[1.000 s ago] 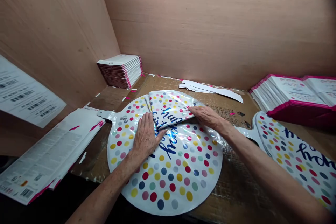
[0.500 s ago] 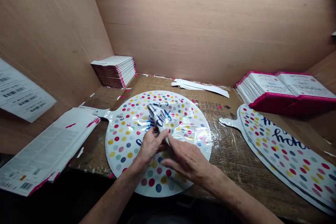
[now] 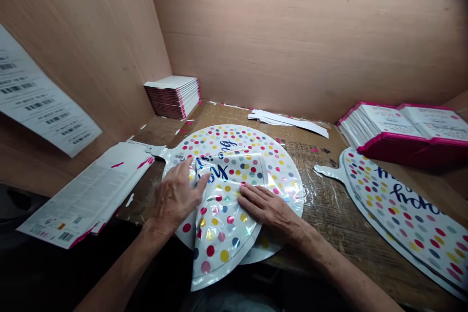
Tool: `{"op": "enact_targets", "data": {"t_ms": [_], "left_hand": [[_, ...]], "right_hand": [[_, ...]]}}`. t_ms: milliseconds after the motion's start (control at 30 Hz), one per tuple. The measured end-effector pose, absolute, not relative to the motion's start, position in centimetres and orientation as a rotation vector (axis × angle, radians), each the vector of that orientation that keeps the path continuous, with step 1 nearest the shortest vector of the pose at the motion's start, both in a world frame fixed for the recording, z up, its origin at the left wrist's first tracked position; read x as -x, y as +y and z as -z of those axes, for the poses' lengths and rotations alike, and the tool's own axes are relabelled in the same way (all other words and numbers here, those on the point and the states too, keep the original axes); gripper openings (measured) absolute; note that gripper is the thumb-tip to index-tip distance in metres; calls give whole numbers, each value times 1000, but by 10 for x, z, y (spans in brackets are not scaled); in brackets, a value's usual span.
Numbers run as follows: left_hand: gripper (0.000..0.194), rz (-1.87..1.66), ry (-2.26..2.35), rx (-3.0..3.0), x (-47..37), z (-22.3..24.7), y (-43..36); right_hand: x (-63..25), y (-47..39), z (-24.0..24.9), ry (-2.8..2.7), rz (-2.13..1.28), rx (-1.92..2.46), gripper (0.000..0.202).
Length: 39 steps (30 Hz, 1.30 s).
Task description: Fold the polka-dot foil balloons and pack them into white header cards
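Note:
A round white foil balloon with coloured dots [image 3: 281, 165] lies flat on the cardboard surface, its tail pointing left. On top of it is a folded, wedge-shaped dotted foil piece [image 3: 223, 219] with dark blue lettering, its lower tip hanging past the front edge. My left hand [image 3: 177, 195], slightly blurred, is over the left side of the foil with its fingers apart. My right hand [image 3: 268, 207] lies on the right part of the folded foil with its fingers stretched out.
More dotted balloons [image 3: 409, 214] lie at the right, below stacked pink-edged packets [image 3: 398, 126]. Another packet stack [image 3: 171, 97] stands at the back left. Printed cards [image 3: 87, 195] lie left, under a barcode sheet [image 3: 44, 102]. Paper strips [image 3: 288, 122] lie near the back panel.
The bunched foil between both hands is now spread into a folded wedge reaching toward the front edge. My left hand has moved left and opened; my right hand has flattened. The view has shifted slightly.

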<state>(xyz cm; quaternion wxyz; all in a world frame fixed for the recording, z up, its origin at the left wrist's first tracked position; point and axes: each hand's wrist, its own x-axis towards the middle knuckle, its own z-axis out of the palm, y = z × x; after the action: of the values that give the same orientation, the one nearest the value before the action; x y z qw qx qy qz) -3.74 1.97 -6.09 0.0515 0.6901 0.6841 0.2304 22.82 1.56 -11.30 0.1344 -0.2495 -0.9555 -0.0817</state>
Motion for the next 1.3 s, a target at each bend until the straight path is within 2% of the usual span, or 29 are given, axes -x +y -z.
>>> {"op": "enact_targets", "data": {"t_ms": [100, 200, 300, 400, 533, 633, 733, 833, 967, 1133, 1200, 1300], "left_hand": [[63, -585, 1757, -2564, 23, 85, 25], [63, -390, 1647, -2678, 16, 107, 33], [57, -502, 1644, -2632, 26, 107, 31], [44, -698, 1506, -2524, 51, 95, 11], [43, -770, 1361, -2194, 79, 95, -15], [46, -916, 1512, -1838, 79, 106, -19], [37, -1031, 1772, -1564, 67, 114, -13], [24, -1091, 1852, -1553, 60, 117, -8], [14, -1270, 1575, -1929, 72, 117, -10], [24, -1115, 1345, -2344, 88, 120, -21], [26, -1089, 1356, -2373, 87, 122, -22], [22, -1043, 1562, -2245, 80, 124, -19]], "right_hand": [[-223, 13, 108, -2812, 192, 723, 40], [-219, 15, 98, -2918, 19, 709, 46], [-217, 19, 86, -3010, -166, 730, 52], [-217, 29, 79, -2990, -310, 757, 44], [-207, 56, 79, -2771, -500, 1028, 22], [-189, 77, 86, -2480, -565, 1358, 27], [-176, 85, 93, -2247, -612, 1599, 38], [-177, 75, 94, -2166, -719, 1483, 38], [-195, 52, 95, -2208, -740, 1104, 19], [-214, 35, 111, -2315, -347, 972, 62], [-213, 37, 113, -2365, -312, 945, 54], [-201, 44, 107, -2355, -567, 1055, 24]]}}
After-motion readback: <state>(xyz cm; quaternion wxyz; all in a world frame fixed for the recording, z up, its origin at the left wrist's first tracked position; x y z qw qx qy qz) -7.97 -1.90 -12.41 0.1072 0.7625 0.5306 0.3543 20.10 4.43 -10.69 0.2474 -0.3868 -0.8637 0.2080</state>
